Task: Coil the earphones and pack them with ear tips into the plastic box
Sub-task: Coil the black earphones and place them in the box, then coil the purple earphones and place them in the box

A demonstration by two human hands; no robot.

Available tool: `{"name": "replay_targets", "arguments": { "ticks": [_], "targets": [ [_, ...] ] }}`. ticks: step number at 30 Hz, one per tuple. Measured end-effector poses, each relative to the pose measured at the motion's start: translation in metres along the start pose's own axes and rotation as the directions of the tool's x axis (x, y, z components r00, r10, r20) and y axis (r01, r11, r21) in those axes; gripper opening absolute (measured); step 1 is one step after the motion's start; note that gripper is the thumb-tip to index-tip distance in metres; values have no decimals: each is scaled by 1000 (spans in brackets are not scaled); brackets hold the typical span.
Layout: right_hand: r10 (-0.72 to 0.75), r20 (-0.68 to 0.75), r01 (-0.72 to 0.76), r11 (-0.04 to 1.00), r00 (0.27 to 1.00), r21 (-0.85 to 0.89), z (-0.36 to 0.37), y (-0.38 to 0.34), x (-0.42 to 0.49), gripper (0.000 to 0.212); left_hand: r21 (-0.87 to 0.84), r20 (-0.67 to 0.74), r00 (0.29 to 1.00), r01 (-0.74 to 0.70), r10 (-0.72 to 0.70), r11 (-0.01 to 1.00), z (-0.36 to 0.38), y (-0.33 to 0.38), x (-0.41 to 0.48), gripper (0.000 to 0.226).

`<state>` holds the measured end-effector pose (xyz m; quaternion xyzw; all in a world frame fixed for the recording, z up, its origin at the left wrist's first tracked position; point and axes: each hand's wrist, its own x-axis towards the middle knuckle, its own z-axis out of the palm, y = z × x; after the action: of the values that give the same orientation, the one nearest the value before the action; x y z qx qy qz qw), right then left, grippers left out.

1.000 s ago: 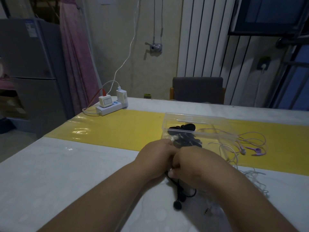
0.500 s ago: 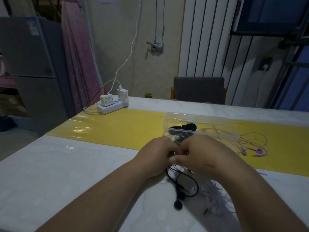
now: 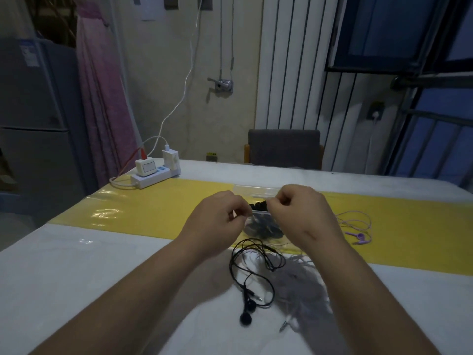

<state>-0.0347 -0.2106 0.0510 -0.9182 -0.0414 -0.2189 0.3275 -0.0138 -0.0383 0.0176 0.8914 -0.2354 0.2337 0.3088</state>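
Head view: the black earphones (image 3: 249, 305) are left uncoiled on the table (image 3: 102, 278) below the hands. A clear bag of dark ear tips (image 3: 263, 228) is pinched at its top by both — left hand (image 3: 217, 221) and right hand (image 3: 302, 213) — seemingly to be opened, the plastic box (image 3: 256, 188) just behind.

White table (image 3: 76, 278), yellow runner (image 3: 153, 213), black earphones (image 3: 249, 306), power strip (image 3: 153, 176)

Glossy yellow runner (image 3: 153, 213); clear plastic bag (image 3: 261, 224).
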Motion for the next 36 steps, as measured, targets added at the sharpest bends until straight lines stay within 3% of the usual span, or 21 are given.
{"name": "replay_targets", "arguments": {
  "ticks": [6,14,18,20,22,26,29,33,35,36],
  "targets": [
    [25,-62,-25,1000,998,-2,-20,21,7,26,29,-98,995,-1,4,1000,12,30,19,14],
    [166,-139,-171,985,976,-25,-44,77,16,24,123,62,998,-38,31,992,49,72,60,21],
    [251,-162,-258,966,954,-23,-59,112,24,20,260,108,989,-124,99,958,77,100,85,22],
    [292,-139,-299,954,946,-32,-58,129,27,14,409,172,974,-204,144,890,88,109,95,26],
    [340,-113,-347,937,933,-45,-59,150,32,3,535,254,953,-281,166,797,101,119,106,33],
    [376,-25,-371,899,926,-231,-53,177,39,37,620,382,920,-327,90,713,121,137,123,16],
    [388,2,-377,898,922,-226,-46,184,35,56,637,496,868,-340,-29,692,134,142,132,14],
    [412,112,-394,907,904,-149,-40,190,30,77,628,655,741,-425,-148,651,158,144,139,18],
    [447,126,-420,887,886,-191,-38,190,31,68,632,696,693,-465,-189,620,168,143,140,20],
    [458,114,-424,875,882,-234,-38,191,31,51,632,704,679,-467,-206,618,174,142,141,19]
  ]
}}
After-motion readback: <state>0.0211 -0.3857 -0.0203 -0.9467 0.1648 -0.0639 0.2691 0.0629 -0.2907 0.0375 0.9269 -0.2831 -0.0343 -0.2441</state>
